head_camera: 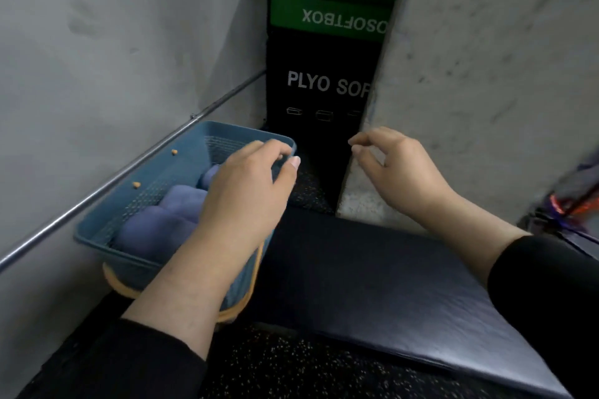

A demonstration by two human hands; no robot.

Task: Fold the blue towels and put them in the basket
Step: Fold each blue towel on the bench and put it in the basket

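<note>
A blue plastic basket [136,204] with an orange handle stands on the floor by the left wall. Several folded blue towels [158,227] lie packed inside it. My left hand [246,185] hovers over the basket's right side with loosely curled fingers and holds nothing. My right hand [395,168] hangs in the air to the right of the basket, in front of the wall corner, fingers relaxed and empty. Part of the towels is hidden under my left forearm.
A dark padded mat [389,285] lies on the speckled floor in front of me. Stacked black and green plyo soft boxes [327,52] fill the gap at the back. A metal rail [113,178] runs along the left wall. A concrete pillar [470,91] rises at right.
</note>
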